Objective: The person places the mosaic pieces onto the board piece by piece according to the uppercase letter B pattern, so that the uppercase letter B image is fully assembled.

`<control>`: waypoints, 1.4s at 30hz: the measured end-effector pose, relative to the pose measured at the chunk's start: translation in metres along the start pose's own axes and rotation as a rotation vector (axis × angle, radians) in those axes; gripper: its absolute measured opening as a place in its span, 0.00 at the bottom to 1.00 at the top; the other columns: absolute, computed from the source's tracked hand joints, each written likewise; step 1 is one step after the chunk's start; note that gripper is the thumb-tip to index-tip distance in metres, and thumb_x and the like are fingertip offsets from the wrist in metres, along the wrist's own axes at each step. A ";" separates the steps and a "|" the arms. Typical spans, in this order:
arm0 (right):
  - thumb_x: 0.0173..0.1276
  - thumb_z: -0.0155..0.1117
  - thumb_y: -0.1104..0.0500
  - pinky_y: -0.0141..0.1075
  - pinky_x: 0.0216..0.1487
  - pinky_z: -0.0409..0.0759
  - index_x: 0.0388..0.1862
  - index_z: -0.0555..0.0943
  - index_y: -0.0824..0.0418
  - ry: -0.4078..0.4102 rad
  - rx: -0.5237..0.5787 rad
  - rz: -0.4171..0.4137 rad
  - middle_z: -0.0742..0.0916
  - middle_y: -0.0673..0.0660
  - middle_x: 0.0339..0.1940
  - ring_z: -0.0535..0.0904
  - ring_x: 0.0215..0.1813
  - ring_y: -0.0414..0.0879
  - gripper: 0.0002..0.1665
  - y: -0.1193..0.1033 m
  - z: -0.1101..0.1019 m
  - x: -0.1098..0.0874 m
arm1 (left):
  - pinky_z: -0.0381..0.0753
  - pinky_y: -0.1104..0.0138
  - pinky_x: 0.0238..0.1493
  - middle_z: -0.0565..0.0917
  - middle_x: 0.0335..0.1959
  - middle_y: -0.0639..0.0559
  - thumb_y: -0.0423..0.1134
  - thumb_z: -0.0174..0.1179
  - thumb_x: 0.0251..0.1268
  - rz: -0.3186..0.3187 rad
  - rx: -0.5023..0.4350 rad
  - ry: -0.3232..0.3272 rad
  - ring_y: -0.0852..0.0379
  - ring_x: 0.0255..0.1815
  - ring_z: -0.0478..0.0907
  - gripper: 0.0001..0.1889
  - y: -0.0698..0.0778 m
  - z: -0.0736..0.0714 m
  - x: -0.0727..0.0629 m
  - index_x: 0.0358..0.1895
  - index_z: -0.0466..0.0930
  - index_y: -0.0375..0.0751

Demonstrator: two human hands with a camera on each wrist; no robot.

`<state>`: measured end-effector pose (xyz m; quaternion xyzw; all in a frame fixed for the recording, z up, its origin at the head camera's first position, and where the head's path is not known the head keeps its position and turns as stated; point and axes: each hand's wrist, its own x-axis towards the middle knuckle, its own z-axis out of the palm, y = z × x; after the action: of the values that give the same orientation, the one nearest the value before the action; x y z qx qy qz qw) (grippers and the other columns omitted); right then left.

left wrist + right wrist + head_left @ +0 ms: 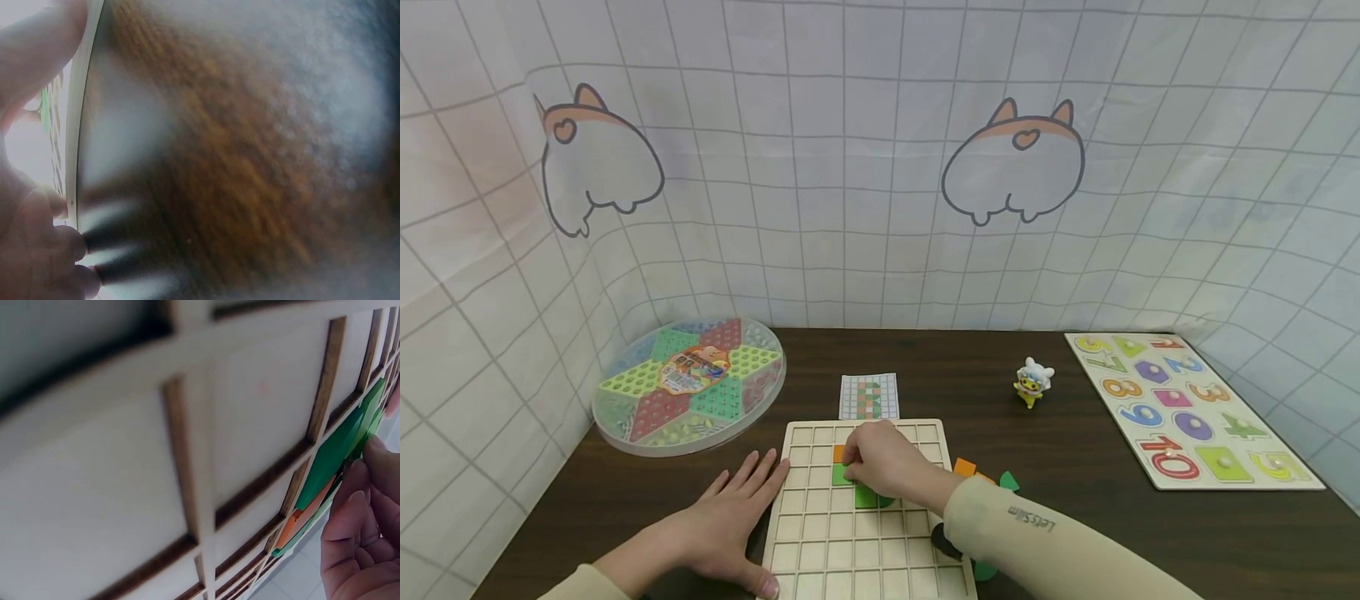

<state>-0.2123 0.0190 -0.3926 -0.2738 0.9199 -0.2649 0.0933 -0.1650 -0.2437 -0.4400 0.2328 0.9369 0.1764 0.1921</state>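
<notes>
A pale wooden grid board [805,529] lies in front of me. My left hand [730,517] has its fingers spread beside the board's left edge, the thumb at its near left corner; in the left wrist view the fingers meet the board's rim [78,119]. My right hand [883,458] is over the board's upper middle, fingers curled, thumb and fingertips pinching a light green tile [365,437]. An orange tile [838,453], a green square [841,475] and another green square [866,497] sit in the grid. A dark green piece [886,502] is partly under the hand.
A pattern card [868,396] lies behind the board. Loose orange pieces [964,467] and green pieces [1009,481] lie right of it, partly behind my sleeve. A round game board [688,383] is back left, a small figurine [1032,382] back right, a number puzzle [1195,417] far right.
</notes>
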 end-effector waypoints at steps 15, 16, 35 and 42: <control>0.65 0.74 0.65 0.27 0.33 0.77 0.31 0.91 0.59 0.014 -0.037 -0.004 0.90 0.49 0.30 0.78 0.29 0.34 0.03 -0.002 -0.002 -0.004 | 0.44 0.28 0.74 0.39 0.86 0.39 0.85 0.66 0.33 0.001 0.002 -0.001 0.33 0.85 0.34 0.77 0.000 0.001 0.002 0.85 0.39 0.48; 0.65 0.74 0.65 0.27 0.33 0.77 0.31 0.91 0.59 0.014 -0.044 -0.007 0.91 0.49 0.30 0.78 0.29 0.34 0.03 -0.002 -0.002 -0.004 | 0.44 0.28 0.74 0.39 0.86 0.39 0.85 0.66 0.33 0.000 0.002 -0.002 0.33 0.85 0.34 0.77 0.000 0.001 0.002 0.85 0.39 0.48; 0.68 0.70 0.65 0.33 0.35 0.80 0.37 0.91 0.62 0.059 0.070 0.030 0.90 0.51 0.33 0.80 0.32 0.39 0.04 0.033 -0.038 -0.037 | 0.42 0.26 0.72 0.38 0.85 0.36 0.78 0.70 0.39 0.020 -0.022 -0.028 0.29 0.84 0.35 0.74 0.000 0.001 0.002 0.85 0.35 0.50; 0.69 0.71 0.63 0.33 0.34 0.78 0.38 0.90 0.59 0.107 0.078 0.153 0.87 0.48 0.32 0.78 0.32 0.40 0.03 0.081 -0.063 -0.068 | 0.41 0.26 0.72 0.38 0.85 0.34 0.77 0.71 0.39 0.010 -0.010 -0.040 0.28 0.84 0.35 0.75 0.007 -0.006 -0.001 0.85 0.36 0.45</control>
<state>-0.2127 0.1414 -0.3814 -0.1843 0.9307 -0.3071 0.0744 -0.1644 -0.2402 -0.4316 0.2399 0.9308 0.1775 0.2110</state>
